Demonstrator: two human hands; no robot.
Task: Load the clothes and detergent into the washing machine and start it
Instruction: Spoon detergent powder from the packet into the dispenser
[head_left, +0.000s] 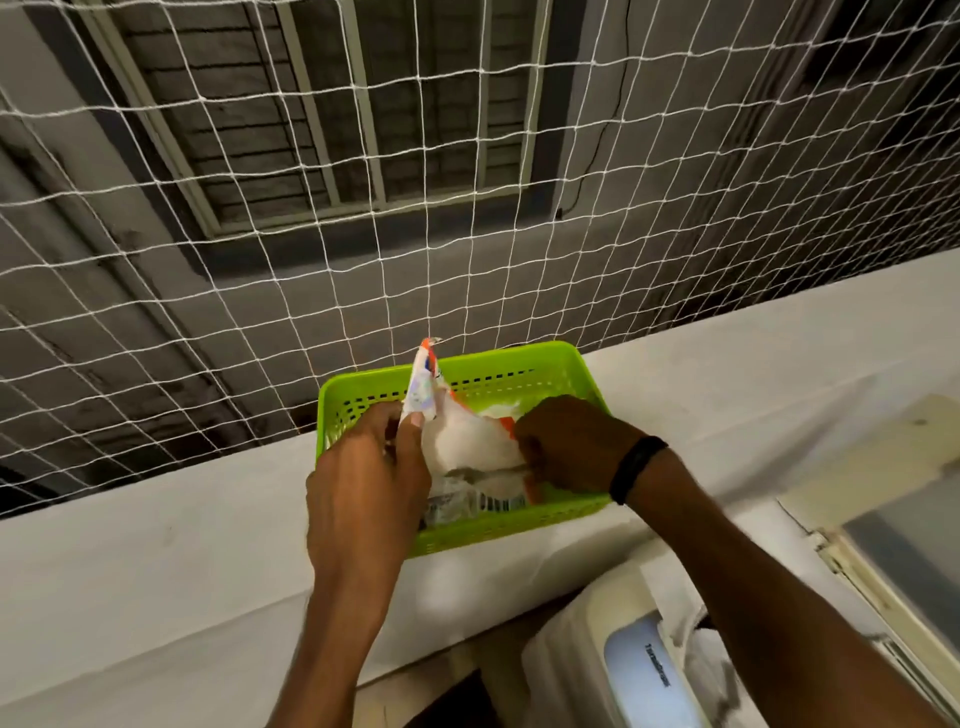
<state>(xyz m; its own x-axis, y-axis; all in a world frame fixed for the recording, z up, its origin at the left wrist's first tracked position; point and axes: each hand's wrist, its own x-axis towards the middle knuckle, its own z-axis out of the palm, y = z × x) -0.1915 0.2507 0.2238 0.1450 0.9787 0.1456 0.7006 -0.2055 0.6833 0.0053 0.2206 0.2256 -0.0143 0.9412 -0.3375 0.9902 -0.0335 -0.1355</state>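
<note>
"Gripping the detergent pouch (467, 447) with both hands, is that it?"

"Yes. The left hand (363, 483) pinches the pouch's upturned top flap between thumb and fingers. The right hand (566, 447), above a black wristband (636, 467), is curled round the pouch's right side. The pouch sits in the green basket (519, 525), and its flap pokes up above the rim on the net (311, 260) side."

"And the basket?"

"On the white ledge (156, 561), reaching from near the far edge by the net almost to the near edge. The washing machine (587, 623) stands below that near edge, toward the right."

"So what's the step?"

"Opening or unfolding the pouch to get at the detergent, I'd judge. Best to keep the mouth pointing up and work over the basket, so any spill lands there and not past the far edge. Ease the two sides apart gently, because a jerk could tear the film and scatter the contents. Then carry it upright over to the machine."

"Clothes in already?"

"Cannot tell. The tub is mostly hidden behind the right arm."
</note>
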